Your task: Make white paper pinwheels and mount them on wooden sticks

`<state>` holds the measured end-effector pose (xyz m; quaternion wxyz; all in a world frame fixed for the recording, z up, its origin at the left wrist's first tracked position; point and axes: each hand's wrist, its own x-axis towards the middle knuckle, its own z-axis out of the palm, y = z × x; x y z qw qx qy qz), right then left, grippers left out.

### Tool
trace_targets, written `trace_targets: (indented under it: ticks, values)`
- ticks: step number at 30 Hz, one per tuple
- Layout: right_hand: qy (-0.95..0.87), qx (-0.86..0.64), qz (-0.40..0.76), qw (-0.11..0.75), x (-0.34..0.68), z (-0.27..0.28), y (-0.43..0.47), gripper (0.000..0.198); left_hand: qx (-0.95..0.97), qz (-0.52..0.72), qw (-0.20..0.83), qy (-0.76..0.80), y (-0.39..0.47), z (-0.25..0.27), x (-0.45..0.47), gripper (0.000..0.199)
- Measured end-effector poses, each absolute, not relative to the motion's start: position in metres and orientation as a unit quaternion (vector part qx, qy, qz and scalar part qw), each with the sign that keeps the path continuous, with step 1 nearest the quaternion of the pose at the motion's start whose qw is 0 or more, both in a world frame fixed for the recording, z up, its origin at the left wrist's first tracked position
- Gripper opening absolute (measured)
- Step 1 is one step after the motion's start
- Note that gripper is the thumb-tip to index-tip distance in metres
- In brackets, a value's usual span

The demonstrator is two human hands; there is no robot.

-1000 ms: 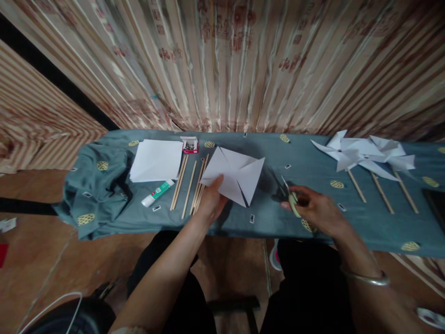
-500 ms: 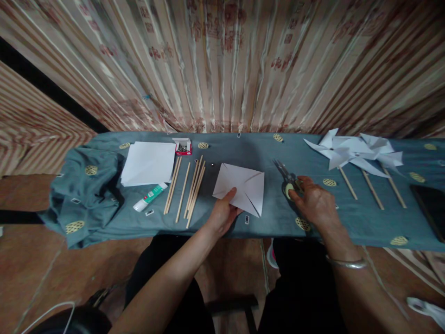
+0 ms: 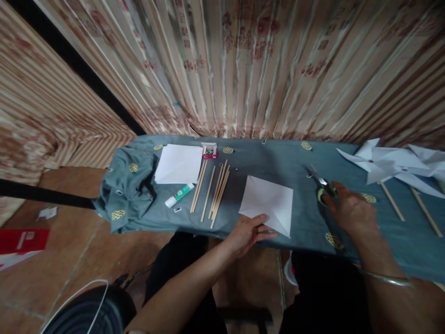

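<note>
My left hand (image 3: 249,233) pinches the lower edge of a white paper square (image 3: 267,199), thumb on top and the other fingers beneath. Faint diagonal lines run from the paper's corners towards its middle. To the right, my right hand (image 3: 352,211) is closed at the handles of a pair of scissors (image 3: 321,183). Their blades point away and to the left, low over the cloth; whether they touch it I cannot tell. Left of the paper lie several thin wooden sticks (image 3: 219,192).
A stack of white paper (image 3: 179,164), a glue stick (image 3: 180,195) and a small red box of metal pins (image 3: 210,151) are on the left of the cloth-covered table (image 3: 278,160). Paper pinwheels (image 3: 385,162) on sticks lie at the right. A pleated curtain (image 3: 236,83) hangs behind.
The view has swung left, so everything sits further right. The paper has come slightly nearer the front edge in my left hand, whose fingers now show beneath it. My right hand remains at the scissors.
</note>
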<state>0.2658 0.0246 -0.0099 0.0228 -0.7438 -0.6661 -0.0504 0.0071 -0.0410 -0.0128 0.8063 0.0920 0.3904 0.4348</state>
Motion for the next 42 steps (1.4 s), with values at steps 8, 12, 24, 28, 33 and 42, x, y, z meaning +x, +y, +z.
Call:
trace_targets:
  ticks: [8,12,24,28,33,42]
  values:
    - [-0.71,-0.699,-0.074,0.055,0.265,-0.02,0.034,0.043,0.162,0.276,0.873,0.367,-0.072,-0.02,0.013,0.057]
    - [-0.721,-0.681,-0.069,0.112,0.252,-0.016,0.035,0.045,0.213,0.218,0.891,0.337,-0.084,-0.018,0.014,0.055]
    - [-0.736,-0.65,0.006,0.189,0.196,-0.024,0.043,0.039,0.498,0.508,0.414,0.569,-0.022,0.004,-0.072,0.011]
    - [-0.751,-0.634,0.016,0.186,0.188,-0.024,0.045,0.038,0.534,0.505,0.314,0.601,-0.019,0.003,-0.102,0.017]
    - [-0.769,-0.613,0.035,0.178,0.184,-0.012,0.047,0.037,0.544,0.478,0.308,0.617,-0.023,0.001,-0.111,0.019]
    - [-0.758,-0.634,0.066,0.137,0.182,0.0,0.052,0.037,0.625,0.413,0.418,0.514,-0.046,-0.006,-0.064,0.02]
